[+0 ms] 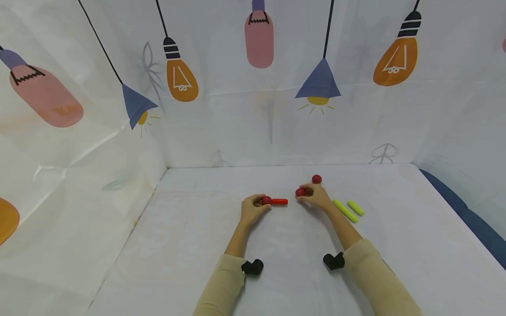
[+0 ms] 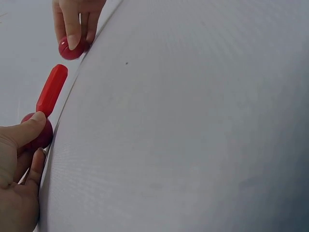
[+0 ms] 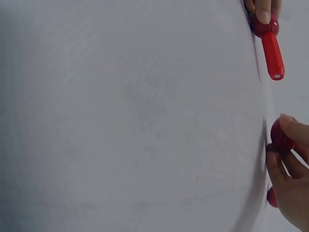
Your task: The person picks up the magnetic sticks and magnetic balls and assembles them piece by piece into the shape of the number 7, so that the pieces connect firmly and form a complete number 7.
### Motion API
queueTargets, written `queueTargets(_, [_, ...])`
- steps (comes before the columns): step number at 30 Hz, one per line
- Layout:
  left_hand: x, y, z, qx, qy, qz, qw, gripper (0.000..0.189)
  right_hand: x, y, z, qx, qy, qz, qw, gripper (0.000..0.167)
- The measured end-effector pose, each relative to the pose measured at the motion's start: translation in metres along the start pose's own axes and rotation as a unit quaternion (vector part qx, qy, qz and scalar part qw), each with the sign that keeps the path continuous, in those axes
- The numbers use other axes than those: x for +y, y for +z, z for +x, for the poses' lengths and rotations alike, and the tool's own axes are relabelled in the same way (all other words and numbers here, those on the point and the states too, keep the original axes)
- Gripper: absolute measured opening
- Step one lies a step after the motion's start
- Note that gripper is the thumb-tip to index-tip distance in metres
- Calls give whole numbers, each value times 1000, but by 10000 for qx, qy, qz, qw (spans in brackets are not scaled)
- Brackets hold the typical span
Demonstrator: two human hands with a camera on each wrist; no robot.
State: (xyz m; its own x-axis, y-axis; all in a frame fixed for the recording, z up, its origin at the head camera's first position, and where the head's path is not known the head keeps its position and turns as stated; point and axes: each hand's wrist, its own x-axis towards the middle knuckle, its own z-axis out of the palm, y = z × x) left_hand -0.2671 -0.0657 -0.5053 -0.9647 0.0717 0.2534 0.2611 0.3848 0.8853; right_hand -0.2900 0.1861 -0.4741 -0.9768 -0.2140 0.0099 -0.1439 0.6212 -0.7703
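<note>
Between its thumb and fingers my left hand (image 1: 251, 210) holds a dark red ball (image 1: 266, 200). A bright red faceted rod (image 1: 280, 202) sticks out from that ball toward the right, its free end pointing at the other hand. My right hand (image 1: 315, 196) pinches a second dark red ball (image 1: 300, 192), a short gap away from the rod's end. In the right wrist view the rod (image 3: 273, 57) shows a small pale spot on its tip. Just beyond the right hand a third red ball (image 1: 316, 179) lies on the table.
Right of the right forearm lie two yellow-green rods, a longer rod (image 1: 345, 211) and a shorter rod (image 1: 356, 208). Everything rests on a white table (image 1: 189, 245). A white sheet (image 1: 233, 127) printed with lamps hangs behind and at the left. Something dark blue (image 1: 450, 197) borders the right edge.
</note>
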Motion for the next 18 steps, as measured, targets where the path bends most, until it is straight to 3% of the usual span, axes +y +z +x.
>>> queueTargets(10, [0,0,0,-6,-47,-77,10000,38,0,0,-10,6,-193,102,9998,48])
queueTargets(18, [0,0,0,19,-20,-87,10000,38,0,2,-14,-123,-47,159,9998,49])
